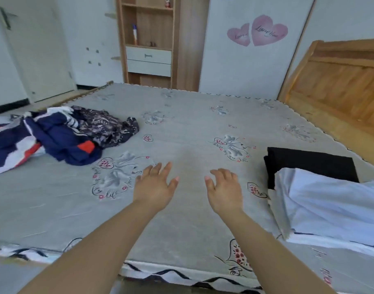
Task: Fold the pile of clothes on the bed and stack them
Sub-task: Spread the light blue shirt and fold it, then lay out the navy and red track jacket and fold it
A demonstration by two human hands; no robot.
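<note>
An unfolded pile of clothes lies at the left of the bed (192, 124): a navy jacket with white and orange patches (60, 141) and a dark patterned garment (105, 128) behind it. At the right sit a folded black garment (309, 164) and, in front of it, a folded light blue garment (334, 209). My left hand (155, 185) and my right hand (223, 189) hover over the middle of the bed, fingers spread and relaxed, holding nothing.
The grey floral sheet covers the bed. A wooden headboard (338, 81) stands at the right. Behind the bed are a wooden shelf unit with drawers (150, 58), a white wardrobe with heart stickers (258, 32) and a white door (39, 49) at the left.
</note>
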